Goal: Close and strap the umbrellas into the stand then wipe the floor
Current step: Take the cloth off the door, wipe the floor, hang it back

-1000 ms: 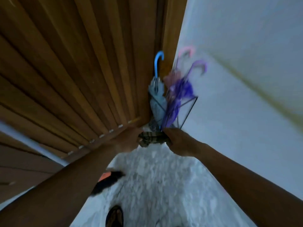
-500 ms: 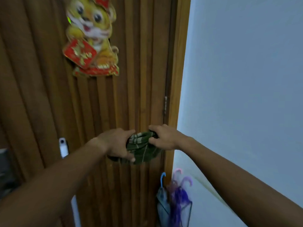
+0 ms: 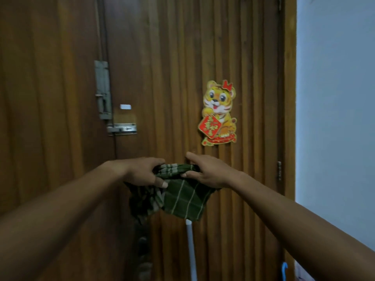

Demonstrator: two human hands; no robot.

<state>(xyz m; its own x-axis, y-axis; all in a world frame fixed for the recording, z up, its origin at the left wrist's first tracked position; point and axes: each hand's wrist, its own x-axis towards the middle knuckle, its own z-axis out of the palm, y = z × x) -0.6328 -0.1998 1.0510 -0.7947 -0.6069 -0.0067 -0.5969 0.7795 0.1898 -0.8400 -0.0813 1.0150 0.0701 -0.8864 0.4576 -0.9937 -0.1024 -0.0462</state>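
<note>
A dark green checked cloth (image 3: 183,199) hangs between both hands at chest height in front of the wooden door (image 3: 182,57). My left hand (image 3: 145,172) grips its bunched top edge on the left. My right hand (image 3: 205,171) pinches the same bunched edge on the right, with its index finger raised. Only the blue curved handle of one umbrella (image 3: 284,270) shows at the bottom right corner; the stand is out of view.
A tiger sticker (image 3: 219,113) is stuck on the door. Metal bolts and a latch (image 3: 105,94) sit at the door's left seam. A white pole (image 3: 191,250) leans against the door below the cloth. A pale wall (image 3: 334,118) stands at the right.
The view rose from the floor and the umbrella stand up to the door. Both hands lifted the cloth from floor level to chest height, and it now hangs unfolded lower.
</note>
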